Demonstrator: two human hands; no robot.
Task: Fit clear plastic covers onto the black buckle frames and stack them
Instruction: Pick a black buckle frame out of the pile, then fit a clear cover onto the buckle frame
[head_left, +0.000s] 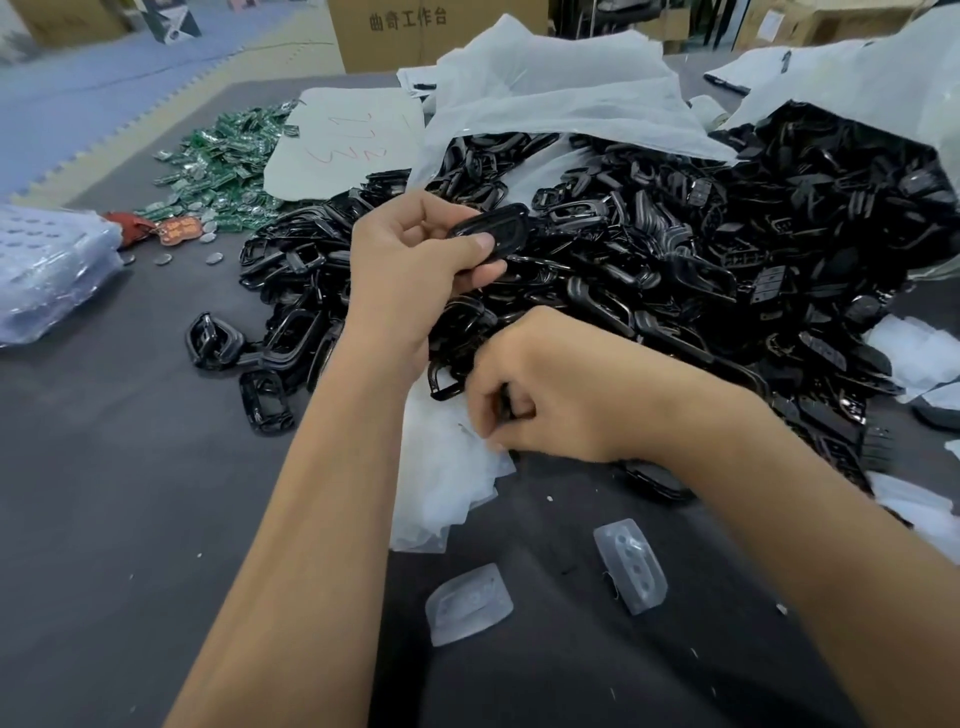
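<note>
My left hand (415, 260) is raised over the heap and grips a black buckle frame (493, 226) between thumb and fingers. Lower down, my right hand (545, 395) has its fingers curled round a small black piece (505, 408) at the near edge of the heap, above a white plastic bag (441, 483). A large heap of black buckle frames (675, 249) covers the middle and right of the dark table (130, 493). Two clear plastic covers lie near me, one (469, 603) to the left and another (631, 566) to the right.
A few loose frames (213, 343) lie left of the heap. Green circuit boards (223, 161) are piled at the back left beside a white sheet. A wrapped clear pack (47, 270) sits at the left edge. White bags (545, 88) drape over the heap; cardboard boxes stand behind.
</note>
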